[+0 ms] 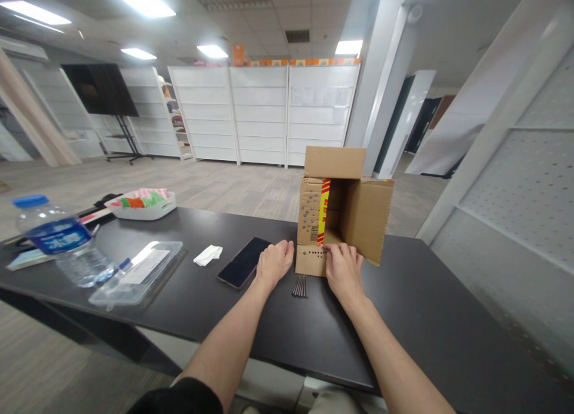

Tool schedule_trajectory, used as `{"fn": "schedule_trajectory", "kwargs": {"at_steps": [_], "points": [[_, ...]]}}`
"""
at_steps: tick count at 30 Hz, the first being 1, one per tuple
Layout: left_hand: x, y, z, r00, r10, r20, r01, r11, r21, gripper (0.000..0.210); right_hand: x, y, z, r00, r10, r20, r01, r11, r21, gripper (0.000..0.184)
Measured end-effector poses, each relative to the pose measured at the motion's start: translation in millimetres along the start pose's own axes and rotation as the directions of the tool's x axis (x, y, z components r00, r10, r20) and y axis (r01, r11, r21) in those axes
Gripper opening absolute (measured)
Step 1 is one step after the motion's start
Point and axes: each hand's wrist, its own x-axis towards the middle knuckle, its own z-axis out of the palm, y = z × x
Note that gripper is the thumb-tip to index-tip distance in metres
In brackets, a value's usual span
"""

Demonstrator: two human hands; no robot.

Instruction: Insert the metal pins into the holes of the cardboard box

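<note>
An open cardboard box (376, 223) stands on the dark table with its opening towards me and its flaps spread. Its front lower flap (309, 267) has a row of small dark holes, and several round metal heads dot the left flap. My right hand (345, 273) grips the lower flap at its right part, fingers bent over it. My left hand (274, 263) is closed just left of the box, beside the phone; whatever its fingers hold is hidden. Between my hands, several long nails or screws (300, 286) lie side by side on the table.
Left of my hands are a black phone (244, 263), a folded white tissue (208, 255), a clear plastic case (139, 275), a water bottle (65, 241) and a white basket (142, 209) with colourful contents. The table (430, 306) ends at the right before a perforated panel.
</note>
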Motion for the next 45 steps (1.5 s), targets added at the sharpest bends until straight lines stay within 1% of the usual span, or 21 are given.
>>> {"fn": "schedule_trajectory", "kwargs": {"at_steps": [5,12,18,22,29,33,36,45], "points": [[0.0,-0.7,1.0,1.000,0.005,-0.007,-0.005,1.000,0.003,0.056,0.7,-0.6,0.4,0.999,0.027,0.044,-0.026,0.999,-0.022,0.024],[0.5,-0.1,1.4,1.000,0.006,-0.013,-0.006,1.000,0.006,0.056,1.3,-2.3,-0.9,0.997,0.034,0.066,-0.031,0.998,-0.047,0.025],[-0.7,2.9,-2.9,1.000,-0.026,0.015,0.026,1.000,-0.009,0.054,1.1,-1.5,0.2,0.997,0.038,0.062,-0.036,0.998,-0.044,0.026],[-1.4,2.9,-4.5,1.000,-0.009,0.009,0.009,1.000,-0.014,0.054,1.0,-0.3,3.0,0.999,0.023,0.030,-0.022,0.999,-0.028,0.026],[-2.5,3.7,-6.3,1.000,-0.020,0.010,0.020,0.999,-0.026,0.052,1.3,1.1,4.9,1.000,0.007,-0.028,-0.006,0.999,0.038,0.024],[-1.6,2.5,-3.7,1.000,-0.005,-0.005,0.005,1.000,-0.006,0.053,1.8,0.7,5.0,0.998,-0.010,-0.056,0.015,0.996,0.090,0.025],[-0.8,1.3,-1.6,1.000,-0.004,-0.008,0.004,1.000,0.003,0.054,1.7,-0.4,3.5,0.997,0.002,-0.079,0.008,0.992,0.122,0.025],[-1.7,2.8,-5.7,1.000,-0.009,-0.001,0.009,1.000,-0.022,0.052,0.9,-0.7,1.9,0.991,0.005,-0.130,0.033,0.957,0.288,0.023]]}}
